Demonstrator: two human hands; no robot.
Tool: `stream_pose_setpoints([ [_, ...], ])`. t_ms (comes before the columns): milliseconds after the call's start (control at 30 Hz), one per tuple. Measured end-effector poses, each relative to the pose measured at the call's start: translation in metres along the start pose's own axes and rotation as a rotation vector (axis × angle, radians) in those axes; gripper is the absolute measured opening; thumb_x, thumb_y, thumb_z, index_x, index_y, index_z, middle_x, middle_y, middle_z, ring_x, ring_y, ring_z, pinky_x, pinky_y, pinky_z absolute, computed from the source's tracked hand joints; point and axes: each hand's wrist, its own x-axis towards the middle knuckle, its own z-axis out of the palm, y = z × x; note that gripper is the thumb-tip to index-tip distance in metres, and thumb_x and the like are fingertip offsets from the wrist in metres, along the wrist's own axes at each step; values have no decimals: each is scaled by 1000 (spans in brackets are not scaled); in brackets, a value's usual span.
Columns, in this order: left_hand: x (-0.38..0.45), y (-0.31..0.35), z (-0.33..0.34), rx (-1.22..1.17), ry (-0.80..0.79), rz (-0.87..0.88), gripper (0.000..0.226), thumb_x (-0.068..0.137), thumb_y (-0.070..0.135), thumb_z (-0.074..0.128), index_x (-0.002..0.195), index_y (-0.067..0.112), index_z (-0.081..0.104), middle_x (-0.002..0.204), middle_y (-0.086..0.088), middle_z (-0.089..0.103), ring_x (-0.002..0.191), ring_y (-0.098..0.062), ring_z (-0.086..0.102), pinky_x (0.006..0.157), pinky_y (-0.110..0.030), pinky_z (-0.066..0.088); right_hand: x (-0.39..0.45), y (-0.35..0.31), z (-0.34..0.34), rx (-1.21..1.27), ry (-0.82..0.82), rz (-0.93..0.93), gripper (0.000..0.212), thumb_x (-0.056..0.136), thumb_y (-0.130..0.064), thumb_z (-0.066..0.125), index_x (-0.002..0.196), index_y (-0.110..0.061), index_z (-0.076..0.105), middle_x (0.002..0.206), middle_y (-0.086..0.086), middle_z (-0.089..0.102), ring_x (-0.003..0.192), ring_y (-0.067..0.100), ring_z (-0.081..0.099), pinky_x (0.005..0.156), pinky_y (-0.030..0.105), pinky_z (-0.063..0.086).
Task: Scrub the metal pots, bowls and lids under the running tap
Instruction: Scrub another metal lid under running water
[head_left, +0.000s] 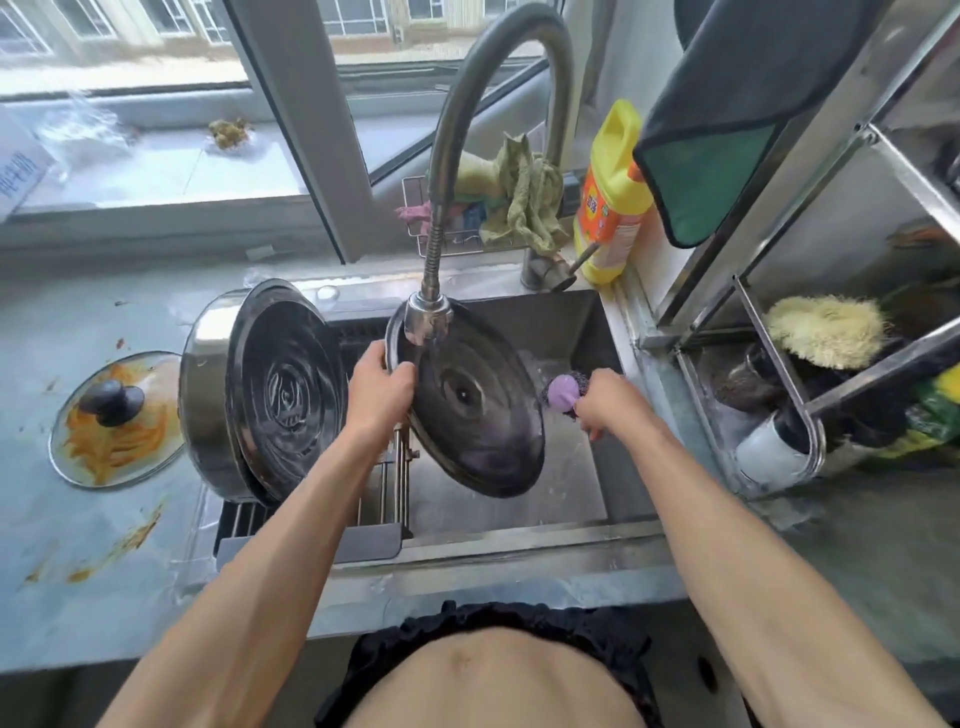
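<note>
stainless steel sink (582, 322) set in the grey surface (93, 561), with a curved metal tap (452, 156) arching over it and its spray head right at the top edge of the lid. big steel pot (208, 395) lies tipped on its side on the rack at the sink's left, a ridged metal lid (288, 389) sitting in its mouth. round dark metal lid (472, 410) is held tilted over the basin, left hand (376, 387) gripping its upper left rim. glass lid smeared with orange sauce (117, 418) lies flat on the surface, left of the pot. right hand (615, 402) is curled round a purple-handled wire scrubber (566, 389), just beside the lid's right edge.
</note>
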Motion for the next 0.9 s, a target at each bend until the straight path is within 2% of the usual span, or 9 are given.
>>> stream_pose_setpoints([
  [100,7,5,2,62,-30,-9,18,80,16,55,90,23,69,87,2,72,86,-22,68,81,-41,55,16,-21,-17,-50,-12,-11,32,78,-17,74,104,-6,57,94,14,72,81,28,71,71,35,59],
  [167,8,2,4,31,-2,-35,15,80,16,55,83,18,70,79,1,71,78,-21,64,76,-38,53,30,-34,-27,42,-1,-24,53,77,-16,73,123,-4,50,94,15,72,69,27,72,64,37,60],
  [233,7,-2,8,-21,40,-65,15,79,17,54,82,10,68,74,-1,67,73,-21,59,71,-37,49,41,-47,-39,196,-12,-27,78,81,-14,70,145,-6,26,94,17,73,52,23,68,51,34,57],
  [367,3,-3,14,-97,66,-112,11,87,8,57,80,8,65,69,3,59,65,-12,50,62,-30,42,58,-65,-63,373,13,-102,87,88,-17,68,152,-9,10,78,17,72,32,15,56,33,21,38],
  [467,5,2,19,-96,63,-124,21,88,4,57,70,16,59,62,8,55,60,-9,46,54,-24,37,71,-74,-68,390,34,-98,82,85,-15,69,150,-6,20,73,15,70,29,13,54,30,18,36],
  [533,6,4,22,-118,57,-157,23,87,4,57,69,17,58,61,8,55,59,-9,47,51,-21,37,70,-80,-71,372,37,-81,76,79,-14,73,143,2,35,64,12,71,33,15,58,33,21,41],
  [633,5,3,26,-153,36,-207,17,87,6,56,75,17,63,67,4,61,66,-14,55,59,-27,44,71,-91,-82,334,9,-87,32,69,-9,71,97,6,68,57,13,69,47,21,67,45,27,49],
  [800,0,7,28,-176,26,-248,19,91,0,52,78,13,58,64,1,53,52,-11,48,36,-17,35,75,-98,-93,274,-6,-129,5,83,-8,62,85,-4,65,36,-3,56,39,16,59,37,18,42],
  [900,-7,10,27,-187,5,-283,20,91,-4,49,82,12,58,64,1,53,39,0,49,34,-17,36,66,-89,-89,225,-21,-167,11,83,-13,65,82,-2,67,58,8,69,37,16,57,34,18,36],
])
